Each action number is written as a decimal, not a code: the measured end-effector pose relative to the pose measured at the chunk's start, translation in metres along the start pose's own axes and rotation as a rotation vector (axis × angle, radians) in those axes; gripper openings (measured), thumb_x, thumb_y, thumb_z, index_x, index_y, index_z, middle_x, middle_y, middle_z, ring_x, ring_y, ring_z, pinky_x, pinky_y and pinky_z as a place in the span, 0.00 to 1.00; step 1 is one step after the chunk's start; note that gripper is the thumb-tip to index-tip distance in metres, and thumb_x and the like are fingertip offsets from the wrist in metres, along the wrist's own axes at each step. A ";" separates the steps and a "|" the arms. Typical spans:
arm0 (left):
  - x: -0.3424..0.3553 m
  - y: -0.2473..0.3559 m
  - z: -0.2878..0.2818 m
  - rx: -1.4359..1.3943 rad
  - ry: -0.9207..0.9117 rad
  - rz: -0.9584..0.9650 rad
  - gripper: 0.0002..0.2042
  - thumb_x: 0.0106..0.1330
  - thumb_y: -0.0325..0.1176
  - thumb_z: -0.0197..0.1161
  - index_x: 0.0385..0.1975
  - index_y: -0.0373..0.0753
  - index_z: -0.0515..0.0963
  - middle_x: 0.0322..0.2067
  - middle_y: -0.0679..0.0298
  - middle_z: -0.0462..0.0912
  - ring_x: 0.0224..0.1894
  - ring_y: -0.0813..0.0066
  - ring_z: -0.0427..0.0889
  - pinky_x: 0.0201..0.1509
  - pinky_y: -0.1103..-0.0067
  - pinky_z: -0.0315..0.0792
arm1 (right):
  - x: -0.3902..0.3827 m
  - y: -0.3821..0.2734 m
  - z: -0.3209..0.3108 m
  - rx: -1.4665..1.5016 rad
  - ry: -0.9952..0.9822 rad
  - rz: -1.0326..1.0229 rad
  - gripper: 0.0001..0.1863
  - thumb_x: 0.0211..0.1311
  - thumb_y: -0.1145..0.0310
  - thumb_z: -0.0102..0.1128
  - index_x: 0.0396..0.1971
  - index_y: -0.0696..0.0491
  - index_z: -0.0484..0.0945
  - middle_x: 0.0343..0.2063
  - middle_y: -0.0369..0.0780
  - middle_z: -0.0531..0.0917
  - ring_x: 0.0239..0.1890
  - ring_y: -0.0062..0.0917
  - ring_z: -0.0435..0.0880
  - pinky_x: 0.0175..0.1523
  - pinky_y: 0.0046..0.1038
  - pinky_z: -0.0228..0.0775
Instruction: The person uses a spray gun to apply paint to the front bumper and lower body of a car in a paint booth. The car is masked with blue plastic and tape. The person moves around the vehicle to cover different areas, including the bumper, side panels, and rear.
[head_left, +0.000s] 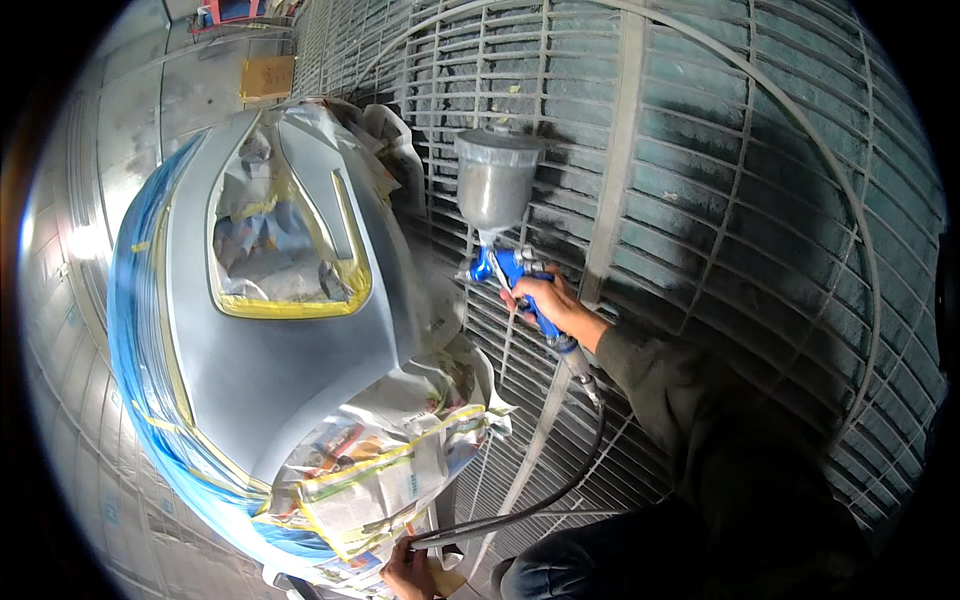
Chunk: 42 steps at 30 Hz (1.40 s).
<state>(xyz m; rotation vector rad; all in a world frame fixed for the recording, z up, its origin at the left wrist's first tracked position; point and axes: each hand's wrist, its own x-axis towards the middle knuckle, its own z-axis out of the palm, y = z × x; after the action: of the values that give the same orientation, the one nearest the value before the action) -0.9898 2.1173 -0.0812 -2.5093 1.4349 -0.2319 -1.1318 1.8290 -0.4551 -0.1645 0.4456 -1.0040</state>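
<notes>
My right hand is wrapped round the grip of a blue spray gun. A translucent cup with greyish contents and a lid stands upright on top of the gun. The nozzle points left toward a grey car body panel, apart from it. From the grip's end a dark air hose curves down to my left hand, whose fingers close round it at the lower edge. Newspaper and yellow masking tape border the panel and its window opening.
Blue plastic film covers the car's left side. Beneath me lies a metal floor grating with a pale hose looping across it. A cardboard box and a red stand are at the far end. My knee shows below.
</notes>
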 end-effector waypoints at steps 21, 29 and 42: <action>-0.037 -0.027 0.039 -0.424 -0.103 -0.136 0.14 0.59 0.23 0.63 0.45 0.31 0.78 0.33 0.57 0.79 0.31 0.68 0.79 0.38 0.74 0.76 | 0.004 -0.129 0.044 -0.455 -0.024 -0.083 0.10 0.49 0.65 0.60 0.21 0.57 0.77 0.26 0.39 0.82 0.17 0.19 0.70 0.20 0.21 0.59; -0.045 0.007 0.024 -0.367 -0.026 0.009 0.12 0.53 0.27 0.72 0.38 0.38 0.84 0.21 0.57 0.83 0.24 0.72 0.84 0.31 0.78 0.76 | -0.093 -0.045 0.056 -0.555 -0.226 0.008 0.06 0.52 0.66 0.59 0.25 0.52 0.78 0.21 0.33 0.80 0.22 0.16 0.75 0.27 0.23 0.65; -0.075 -0.003 0.034 -0.522 0.041 -0.013 0.11 0.54 0.27 0.72 0.38 0.35 0.84 0.20 0.57 0.83 0.23 0.72 0.85 0.31 0.78 0.77 | -0.035 -0.160 0.123 -0.777 -0.082 -0.151 0.05 0.49 0.69 0.58 0.20 0.54 0.74 0.17 0.34 0.77 0.18 0.17 0.72 0.23 0.25 0.65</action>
<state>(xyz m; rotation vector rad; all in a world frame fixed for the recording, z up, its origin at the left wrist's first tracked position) -1.0166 2.1883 -0.1141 -2.9283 1.6705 0.1085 -1.2190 1.7646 -0.2815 -0.9439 0.7401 -0.9231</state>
